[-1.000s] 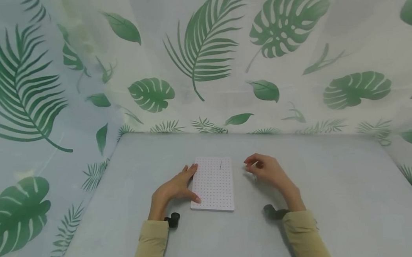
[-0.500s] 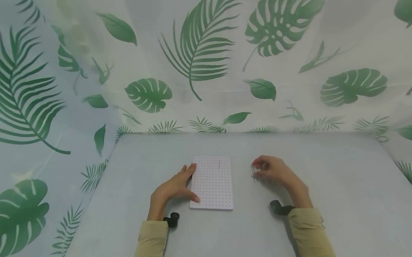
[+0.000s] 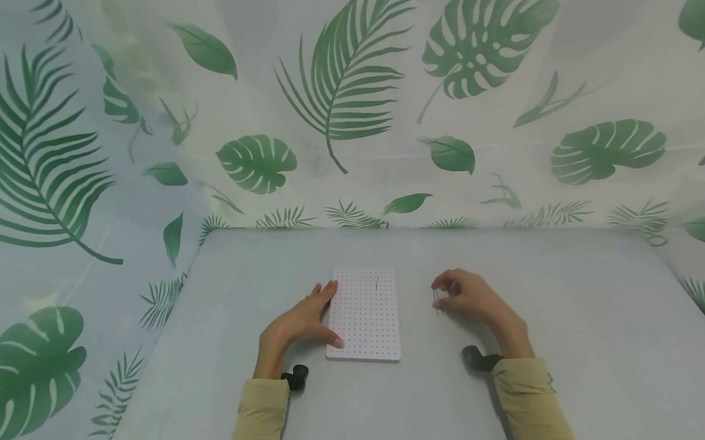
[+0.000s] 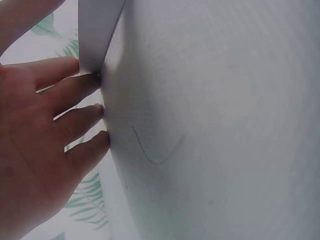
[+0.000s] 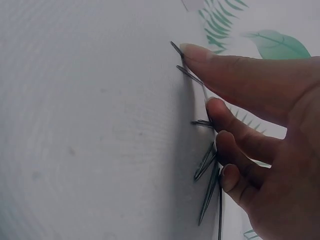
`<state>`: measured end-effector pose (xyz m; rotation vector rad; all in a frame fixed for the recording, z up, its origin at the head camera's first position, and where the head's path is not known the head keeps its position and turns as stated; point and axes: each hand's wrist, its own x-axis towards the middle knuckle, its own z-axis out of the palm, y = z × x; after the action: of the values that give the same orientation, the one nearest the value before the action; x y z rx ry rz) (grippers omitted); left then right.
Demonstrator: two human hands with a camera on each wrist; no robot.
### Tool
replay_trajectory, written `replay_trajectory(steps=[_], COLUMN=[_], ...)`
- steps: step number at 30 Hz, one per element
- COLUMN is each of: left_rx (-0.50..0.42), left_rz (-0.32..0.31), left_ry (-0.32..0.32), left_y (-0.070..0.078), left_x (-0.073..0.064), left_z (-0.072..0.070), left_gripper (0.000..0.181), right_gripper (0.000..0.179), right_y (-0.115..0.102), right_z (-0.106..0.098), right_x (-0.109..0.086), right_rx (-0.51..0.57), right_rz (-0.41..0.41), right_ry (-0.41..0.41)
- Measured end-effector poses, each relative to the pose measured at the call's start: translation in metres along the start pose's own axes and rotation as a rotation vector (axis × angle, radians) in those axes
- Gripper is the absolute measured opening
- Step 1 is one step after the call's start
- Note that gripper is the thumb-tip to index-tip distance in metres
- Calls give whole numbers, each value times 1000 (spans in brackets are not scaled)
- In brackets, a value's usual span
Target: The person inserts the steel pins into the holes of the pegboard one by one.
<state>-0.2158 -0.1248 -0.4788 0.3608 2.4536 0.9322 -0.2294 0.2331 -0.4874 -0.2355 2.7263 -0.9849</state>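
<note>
A white board with a grid of small dots (image 3: 365, 320) lies on the table. A thin dark pin (image 3: 377, 283) shows near its upper right corner. My left hand (image 3: 298, 319) rests at the board's left side, thumb over the lower left part and a fingertip near the upper left corner. In the left wrist view its fingers (image 4: 82, 95) are spread beside the board's edge (image 4: 96, 40). To the right of the board, my right hand (image 3: 467, 296) is lowered over several thin dark metal pins (image 5: 209, 197). Its thumb and fingertips touch among them, thumb and forefinger apart.
The pale table (image 3: 594, 313) meets leaf-printed curtains (image 3: 385, 157) at the back and sides. A thin curved dark line (image 4: 155, 161) shows on the tabletop near my left hand. Black wrist cameras (image 3: 298, 377) sit at both cuffs.
My right hand has moved slightly right and down from near the board to the pins, where it has stayed over the last half second. The left hand and board keep their place.
</note>
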Motion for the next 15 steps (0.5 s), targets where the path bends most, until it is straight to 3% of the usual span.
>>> replay_trajectory(steps=[15], left_rx=[14], left_rz=[15], left_ry=[12], left_y=[-1], left_x=[-1], left_z=[1], left_gripper=[122], right_gripper=[25], right_y=[6], right_z=[0], right_x=[3], right_rx=[6], right_rz=[1], right_ry=[76])
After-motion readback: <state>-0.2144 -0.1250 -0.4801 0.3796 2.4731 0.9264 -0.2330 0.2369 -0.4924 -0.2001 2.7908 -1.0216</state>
